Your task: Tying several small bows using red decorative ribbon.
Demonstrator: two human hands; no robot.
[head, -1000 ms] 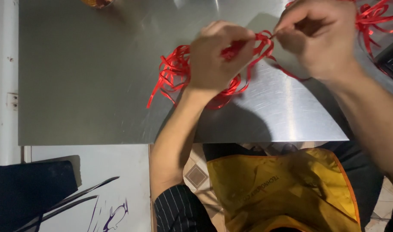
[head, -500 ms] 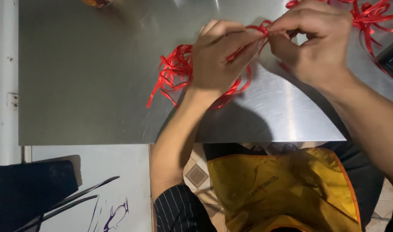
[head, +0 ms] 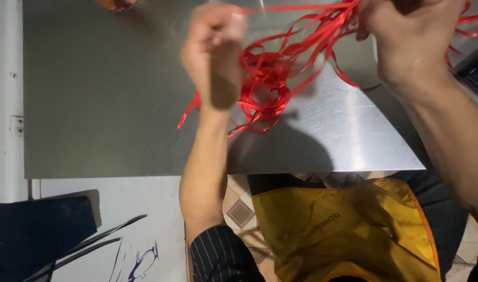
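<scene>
A tangle of thin red ribbon (head: 273,78) hangs over a steel table top (head: 103,104). My left hand (head: 214,49) is raised above the table, fingers pinched on a strand near the top edge of the view. My right hand (head: 406,36) is up at the top right, closed on several strands that stretch taut toward it. Loops of the ribbon droop between both hands, and their lower ends touch the table. More red ribbon (head: 466,21) trails past my right wrist.
A yellow apron (head: 348,230) covers my lap below the table's front edge. A dark cloth (head: 35,230) lies at the lower left. An orange round object (head: 113,4) peeks in at the top edge. A dark object (head: 476,73) sits at the right.
Both hands have lifted and pulled apart, left hand moving left, right hand right. The ribbon bundle has risen off the table and stretched out between them.
</scene>
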